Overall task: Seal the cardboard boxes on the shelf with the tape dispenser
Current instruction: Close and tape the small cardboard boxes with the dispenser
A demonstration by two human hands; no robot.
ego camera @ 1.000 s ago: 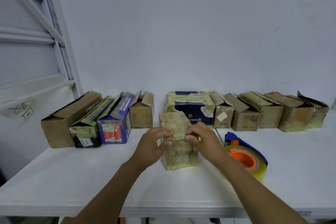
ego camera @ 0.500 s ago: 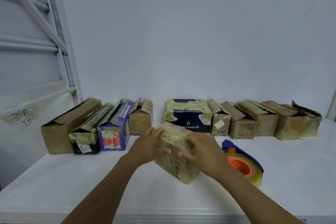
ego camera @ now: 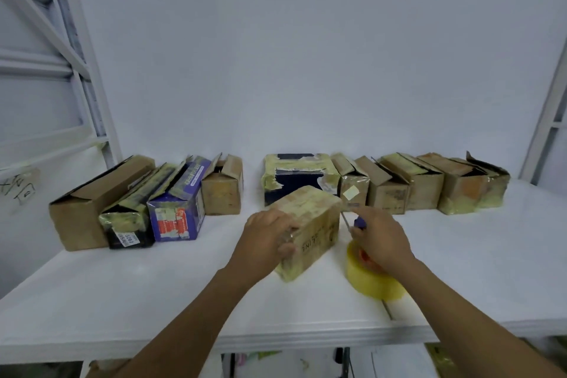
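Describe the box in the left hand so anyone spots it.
On the white shelf, boxes line the back wall. One tape-wrapped box sits in front, held by the left hand. Only it is out of the row, beside the yellow tape dispenser.

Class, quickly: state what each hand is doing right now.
Left hand: grips the taped cardboard box at its end.
Right hand: grips the tape dispenser.

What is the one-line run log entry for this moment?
left hand: holds taped box | right hand: grips tape dispenser beside it | back row boxes: several flaps open
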